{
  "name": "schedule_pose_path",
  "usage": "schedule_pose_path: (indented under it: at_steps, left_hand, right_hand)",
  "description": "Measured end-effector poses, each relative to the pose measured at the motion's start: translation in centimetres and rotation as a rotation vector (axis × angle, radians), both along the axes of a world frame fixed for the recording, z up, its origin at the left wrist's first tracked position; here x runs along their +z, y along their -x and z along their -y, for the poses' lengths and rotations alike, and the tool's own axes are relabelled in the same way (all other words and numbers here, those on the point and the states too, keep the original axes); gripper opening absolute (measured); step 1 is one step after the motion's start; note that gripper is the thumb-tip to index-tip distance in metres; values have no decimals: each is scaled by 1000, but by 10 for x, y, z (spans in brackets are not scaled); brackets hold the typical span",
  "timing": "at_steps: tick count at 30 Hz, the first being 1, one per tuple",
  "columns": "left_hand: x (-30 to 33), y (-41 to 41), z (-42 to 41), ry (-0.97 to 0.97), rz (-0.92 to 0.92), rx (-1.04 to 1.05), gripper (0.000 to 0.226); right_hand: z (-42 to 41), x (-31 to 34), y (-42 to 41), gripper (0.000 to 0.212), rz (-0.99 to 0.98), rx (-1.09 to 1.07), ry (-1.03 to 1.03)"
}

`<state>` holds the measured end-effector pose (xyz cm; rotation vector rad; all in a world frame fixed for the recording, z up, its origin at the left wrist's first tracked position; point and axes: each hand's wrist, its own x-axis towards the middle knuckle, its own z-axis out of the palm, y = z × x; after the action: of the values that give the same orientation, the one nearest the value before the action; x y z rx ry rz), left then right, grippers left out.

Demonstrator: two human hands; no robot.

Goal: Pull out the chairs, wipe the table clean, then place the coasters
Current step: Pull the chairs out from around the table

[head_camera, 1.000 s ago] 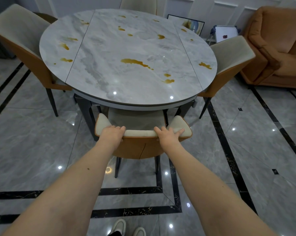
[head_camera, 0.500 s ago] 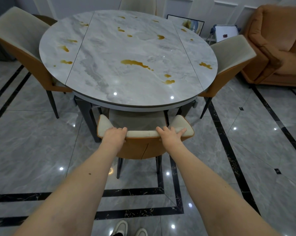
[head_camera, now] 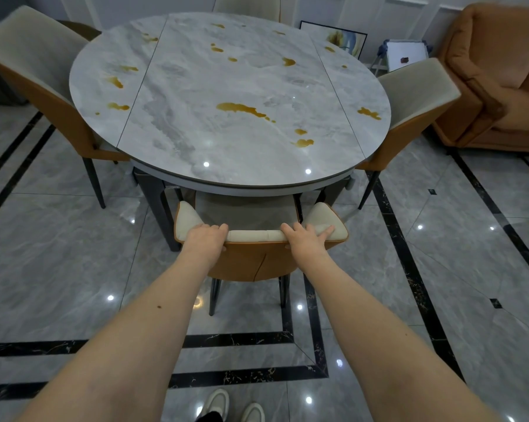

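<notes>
Head view: left hand (head_camera: 207,239) and right hand (head_camera: 306,240) both grasp chair (head_camera: 257,260) top rail, fingers (head_camera: 219,228) curled over it. Seat tucked under bench (head_camera: 226,166); rail runs left-right, so pull goes straight back toward body.

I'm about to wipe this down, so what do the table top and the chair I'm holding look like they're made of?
Table top: polished stone or sintered slab, probably; grey marble veining, glossy ceiling-light reflections, amber spills pooled on it. Chair: cream cushioned backrest and orange smooth shell, apparently leather or faux leather.
</notes>
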<state>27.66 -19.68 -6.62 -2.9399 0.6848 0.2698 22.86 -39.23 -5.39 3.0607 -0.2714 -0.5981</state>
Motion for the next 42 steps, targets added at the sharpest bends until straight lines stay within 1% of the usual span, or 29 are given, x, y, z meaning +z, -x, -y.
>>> schedule_pose_path:
  at_steps: [4, 8, 15, 20, 31, 38, 42]
  left_hand:
    - [-3, 0, 0, -8, 5, 6, 23]
    - [-3, -1, 1, -9, 2, 12, 23]
    - [-3, -1, 0, -1, -9, 24, 22]
    - [-3, -1, 2, -15, -19, 35, 24]
    - [-3, 1, 1, -26, -9, 27, 25]
    - [-1, 0, 1, -21, -31, 30, 25]
    - [0, 0, 1, -22, -32, 23, 25]
  right_hand:
    - [0, -1, 0, 61, 7, -1, 7]
    - [-1, -3, 0, 55, 19, -10, 7]
    - [-1, -3, 0, 52, 20, -12, 0]
    - [-1, -1, 0, 59, 14, -9, 3]
    - [-1, 0, 1, 60, 9, -15, -2]
    - [-1, -1, 1, 50, 12, -13, -8]
    - [-2, -2, 2, 56, 12, -23, -2]
